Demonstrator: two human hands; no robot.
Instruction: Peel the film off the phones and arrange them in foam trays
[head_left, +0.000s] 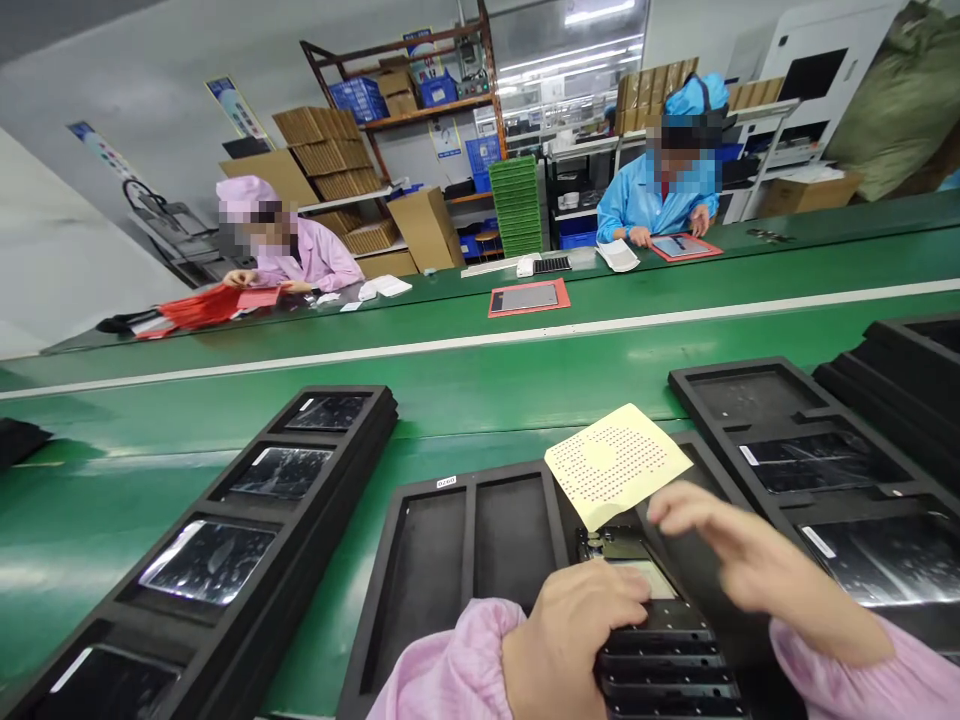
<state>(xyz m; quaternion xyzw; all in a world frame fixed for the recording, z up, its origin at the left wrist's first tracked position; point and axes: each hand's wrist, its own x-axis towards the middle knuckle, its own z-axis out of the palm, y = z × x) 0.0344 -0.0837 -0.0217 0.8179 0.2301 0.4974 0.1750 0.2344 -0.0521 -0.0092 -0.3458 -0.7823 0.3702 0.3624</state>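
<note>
My left hand (574, 635) lies over a stack of black device housings (667, 650), its fingers curled round the left edge of the top one. That housing shows a pale battery-like panel (652, 580) and a small part near its far end. My right hand (765, 570) hovers to the right, somewhat blurred, with its fingers stretched and apart and nothing visible in them. Just beyond its fingertips is a yellow sheet of small dot stickers (616, 462), with a bare patch. The sheet lies across a black foam tray (469, 560) with compartments.
Foam trays holding dark glossy screens stand left (300, 540) and right (795, 440). Across the green conveyor bench (480, 380), a tablet-like panel lies on a red sheet (564, 292). Two co-workers sit opposite, one in pink (322, 250), one in blue (637, 190).
</note>
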